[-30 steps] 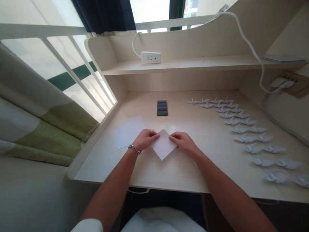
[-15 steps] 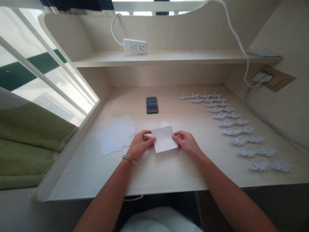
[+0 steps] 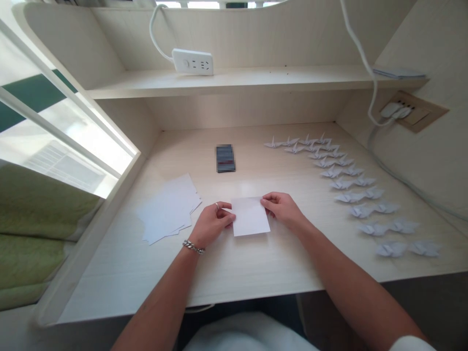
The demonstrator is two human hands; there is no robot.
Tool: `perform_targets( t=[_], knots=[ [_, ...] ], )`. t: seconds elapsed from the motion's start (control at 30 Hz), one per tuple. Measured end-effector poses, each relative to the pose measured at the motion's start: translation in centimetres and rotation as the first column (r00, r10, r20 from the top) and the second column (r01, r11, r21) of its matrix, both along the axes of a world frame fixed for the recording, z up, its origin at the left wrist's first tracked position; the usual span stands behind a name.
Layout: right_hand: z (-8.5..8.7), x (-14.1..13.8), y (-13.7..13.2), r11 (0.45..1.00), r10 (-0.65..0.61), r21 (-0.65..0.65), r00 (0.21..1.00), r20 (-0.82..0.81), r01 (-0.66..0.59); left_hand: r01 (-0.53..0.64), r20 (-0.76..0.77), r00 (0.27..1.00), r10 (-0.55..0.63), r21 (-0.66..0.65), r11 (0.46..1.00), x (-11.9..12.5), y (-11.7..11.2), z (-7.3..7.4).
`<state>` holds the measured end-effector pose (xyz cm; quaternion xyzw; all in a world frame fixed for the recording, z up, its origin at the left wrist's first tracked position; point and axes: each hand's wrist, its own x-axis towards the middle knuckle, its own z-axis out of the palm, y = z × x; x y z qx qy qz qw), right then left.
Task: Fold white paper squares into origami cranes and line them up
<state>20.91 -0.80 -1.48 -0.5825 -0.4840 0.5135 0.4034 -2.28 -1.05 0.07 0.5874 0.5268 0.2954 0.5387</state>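
A square sheet of white paper (image 3: pixel 250 217) is held flat just above the desk, between both hands. My left hand (image 3: pixel 214 222), with a ring and a chain bracelet, pinches its left edge between thumb and fingers. At the upper right corner, my right hand (image 3: pixel 281 207) grips the sheet the same way. Left of my left hand lies a loose stack of white paper sheets (image 3: pixel 168 207), spread unevenly. Folded white paper cranes (image 3: pixel 351 196) stand in rows along the right side of the desk.
A dark, blurred-out flat object (image 3: pixel 225 158) lies toward the back of the desk (image 3: pixel 146 278). On the shelf above stands a white power strip (image 3: pixel 192 62). A white cable (image 3: pixel 360 51) hangs down to a wall socket (image 3: pixel 413 112) at right. Railing bars border the left.
The sheet has turned slightly and sits more squarely to me. My right hand has shifted up toward its upper corner. The camera view has tilted a little.
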Motion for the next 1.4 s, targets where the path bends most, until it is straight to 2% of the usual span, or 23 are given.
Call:
perform_targets(
  t=[0.13,0.2,0.27,0.33,0.43,0.5,0.57,0.63,0.73,0.8,0.87,0.93,1.03,1.17,1.27,1.4],
  knots=[
    [-0.5,0.2,0.0,1.000,-0.013,0.008,1.000,0.005,0.013,-0.003,-0.121,0.993,0.013,0.082,0.997,-1.3,-0.5,0.6],
    [-0.5,0.3,-0.1,1.000,-0.020,0.007,1.000,0.010,0.020,-0.039,-0.190,0.979,0.075,0.188,0.981,-1.7,-1.0,0.4],
    [-0.4,0.3,-0.2,1.000,-0.018,0.003,1.000,0.021,0.018,-0.041,-0.245,0.961,0.127,0.328,0.944,-1.8,-1.7,0.0],
    [-0.3,0.3,-0.3,1.000,-0.011,-0.005,0.999,0.036,0.011,0.045,-0.316,0.940,0.126,0.482,0.875,-1.5,-2.4,-0.5],
    [-0.3,0.3,-0.4,1.000,0.001,-0.024,0.998,0.061,0.000,0.235,-0.421,0.902,0.101,0.672,0.702,-0.7,-3.0,-1.1],
    [-0.3,0.3,-0.5,1.000,0.018,-0.024,0.996,0.082,-0.016,0.351,-0.477,0.878,0.044,0.703,0.618,-0.2,-3.1,-1.4],
    [-0.2,0.6,-0.8,0.999,0.045,-0.001,0.987,0.152,-0.045,0.433,-0.515,0.856,-0.034,0.681,0.590,0.1,-3.2,-1.7],
    [0.3,1.1,-1.5,0.996,0.049,0.053,0.955,0.291,-0.067,0.466,-0.531,0.844,-0.080,0.650,0.600,0.3,-3.4,-1.8],
    [1.3,1.8,-3.2,0.979,-0.004,0.182,0.884,0.467,-0.092,0.455,-0.522,0.848,-0.095,0.624,0.635,0.3,-3.9,-1.8],
    [1.8,2.0,-4.6,0.954,0.084,0.213,0.868,0.489,-0.212,0.438,-0.505,0.857,-0.102,0.610,0.661,0.3,-4.2,-1.7],
    [1.7,1.9,-5.8,0.896,0.196,0.240,0.818,0.540,-0.373,0.420,-0.483,0.868,-0.113,0.594,0.686,0.3,-4.5,-1.6],
    [1.1,1.5,-6.6,0.859,0.210,0.278,0.792,0.573,-0.430,0.400,-0.460,0.879,-0.128,0.563,0.724,0.3,-4.6,-1.4],
    [0.3,0.9,-6.9,0.882,0.124,0.314,0.817,0.564,-0.351,0.349,-0.443,0.888,-0.124,0.473,0.809,0.4,-4.6,-0.6],
    [0.8,0.2,-6.0,0.943,0.142,0.181,0.829,0.540,-0.279,0.265,-0.501,0.863,-0.070,0.328,0.907,0.8,-4.4,0.9],
    [1.8,-0.2,-5.2,0.976,0.140,0.060,0.820,0.555,-0.207,0.208,-0.531,0.846,-0.043,0.253,0.945,1.3,-3.9,1.6],
    [2.2,-0.9,-4.3,0.995,0.090,-0.019,0.794,0.601,-0.099,0.068,-0.483,0.875,0.039,0.201,0.977,2.0,-3.1,1.2]
  ],
)
